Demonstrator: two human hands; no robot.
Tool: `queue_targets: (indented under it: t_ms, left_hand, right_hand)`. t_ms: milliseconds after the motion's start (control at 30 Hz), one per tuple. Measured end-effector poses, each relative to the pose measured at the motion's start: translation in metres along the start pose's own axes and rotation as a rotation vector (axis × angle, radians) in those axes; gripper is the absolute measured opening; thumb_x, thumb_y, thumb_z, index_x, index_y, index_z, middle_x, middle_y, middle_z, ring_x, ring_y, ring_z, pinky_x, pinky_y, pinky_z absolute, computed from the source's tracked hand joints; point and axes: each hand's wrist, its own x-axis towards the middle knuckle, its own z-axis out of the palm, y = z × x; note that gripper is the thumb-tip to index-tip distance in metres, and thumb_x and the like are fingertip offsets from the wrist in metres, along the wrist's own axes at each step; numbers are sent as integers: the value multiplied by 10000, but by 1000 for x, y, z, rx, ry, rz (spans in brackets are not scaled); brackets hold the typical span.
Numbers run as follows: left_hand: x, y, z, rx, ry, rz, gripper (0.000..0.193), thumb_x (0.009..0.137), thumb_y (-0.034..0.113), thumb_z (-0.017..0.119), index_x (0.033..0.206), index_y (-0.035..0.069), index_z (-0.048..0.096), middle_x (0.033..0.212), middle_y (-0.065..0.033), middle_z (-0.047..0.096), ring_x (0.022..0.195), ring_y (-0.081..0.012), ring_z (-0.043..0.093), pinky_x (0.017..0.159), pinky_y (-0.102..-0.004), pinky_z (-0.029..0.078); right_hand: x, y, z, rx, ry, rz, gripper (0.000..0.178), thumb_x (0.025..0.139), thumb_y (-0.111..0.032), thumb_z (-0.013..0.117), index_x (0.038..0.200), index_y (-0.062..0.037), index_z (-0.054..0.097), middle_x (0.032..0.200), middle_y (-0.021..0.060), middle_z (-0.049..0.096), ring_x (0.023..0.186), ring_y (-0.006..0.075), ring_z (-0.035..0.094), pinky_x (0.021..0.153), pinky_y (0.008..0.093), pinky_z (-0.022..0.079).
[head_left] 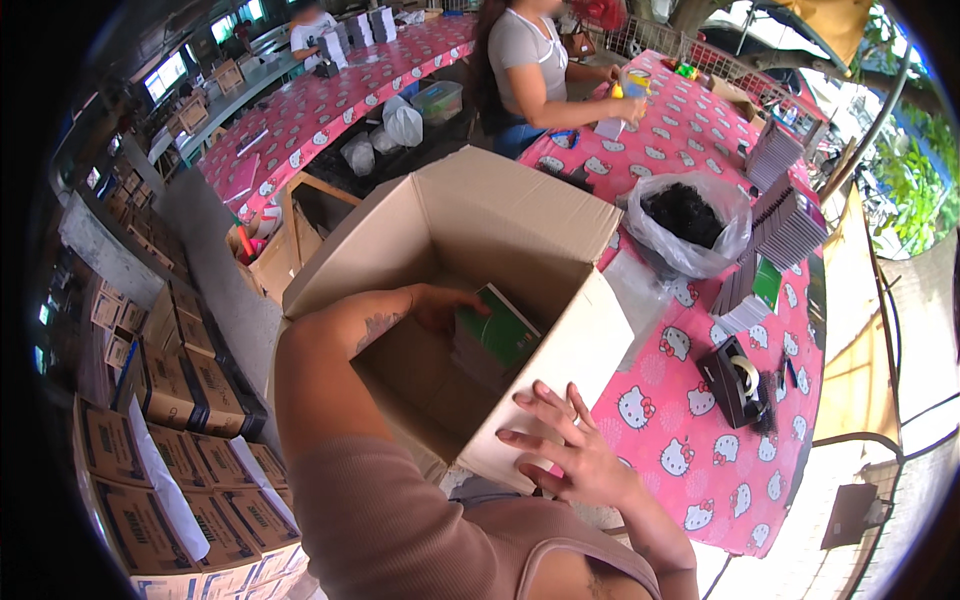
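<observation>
A big open cardboard box (520, 200) stands in front of me, its flaps raised. My left hand (442, 306) is down inside it, fingers closed on the edge of a green-covered booklet (505, 332). The booklet is tilted against the box's right side; whether more lie beneath it is hard to see in the shadow. Outside, my right hand (565, 445) lies against the right wall of the box with its fingers spread, a ring on one of them. It grips nothing.
On the pink patterned table (655, 465) at right are a plastic bag of black material (690, 222), stacked booklets (780, 225) and a tape dispenser (735, 380). Packed cartons (190, 450) fill the left. A co-worker (530, 70) stands across the table; another person (312, 35) is farther back.
</observation>
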Motion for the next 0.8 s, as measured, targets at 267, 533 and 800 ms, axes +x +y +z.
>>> queue_targets:
  t_ms: [267, 533, 800]
  left_hand:
    - [1, 1, 29, 135, 140, 54, 571, 887, 425, 659, 1352, 120, 533, 1341, -57, 587, 1190, -229, 549, 988, -397, 443]
    - [8, -8, 21, 135, 157, 40, 550, 873, 450, 673, 1325, 155, 566, 1277, -16, 619, 1126, -196, 566, 943, -349, 440]
    - [3, -21, 17, -22, 2, -79, 541, 876, 443, 678, 1311, 142, 568, 1280, -82, 630, 1037, -264, 638, 852, -392, 515]
  right_hand:
    - [-1, 4, 4, 19, 9, 23, 503, 772, -140, 769, 1249, -247, 657, 1498, 58, 431, 1486, 265, 266, 1196, 588, 129]
    - [-1, 1, 5, 28, 12, 30, 599, 712, -108, 819, 1271, -237, 646, 1483, 87, 457, 1482, 291, 278, 1210, 557, 94]
    - [0, 2, 4, 32, -17, 50, 551, 773, -140, 769, 1288, -270, 622, 1504, 43, 417, 1489, 263, 254, 1188, 617, 142]
